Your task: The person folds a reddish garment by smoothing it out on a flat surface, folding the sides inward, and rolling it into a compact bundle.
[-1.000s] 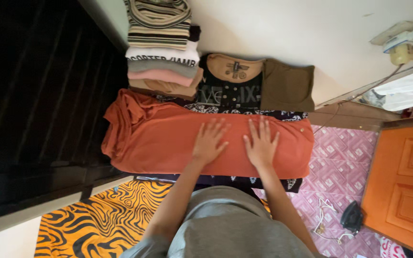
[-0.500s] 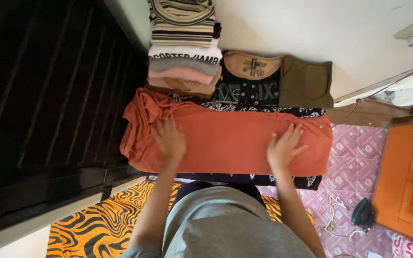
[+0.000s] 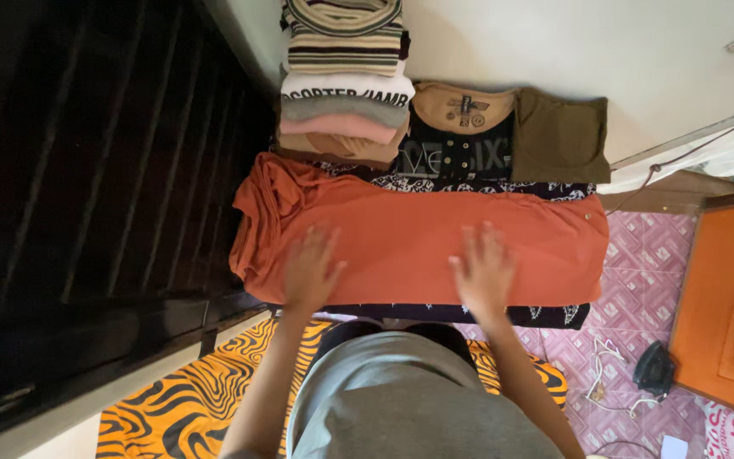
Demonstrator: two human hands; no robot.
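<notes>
A pale wall [image 3: 554, 42] stood far; dark wooden slats [image 3: 87, 170] filled the left, an orange door [image 3: 724, 314] the right, above pink patterned floor tiles [image 3: 630, 340].

— Where is there room around the orange garment [image 3: 435, 246]?

— Beyond it the way is shut: a stack of folded clothes [image 3: 346, 89] stands touching its far left corner, with a black printed shirt [image 3: 460, 153] and an olive folded piece [image 3: 562, 136] just beside.

— And left of the garment?

— A dark slatted wall [image 3: 95, 170] closes that side.

— Right?

— Open pink tiled floor [image 3: 639, 255], then an orange door [image 3: 728, 314]; a black iron [image 3: 654, 369] with a white cord [image 3: 601, 382] lies near its foot.
</notes>
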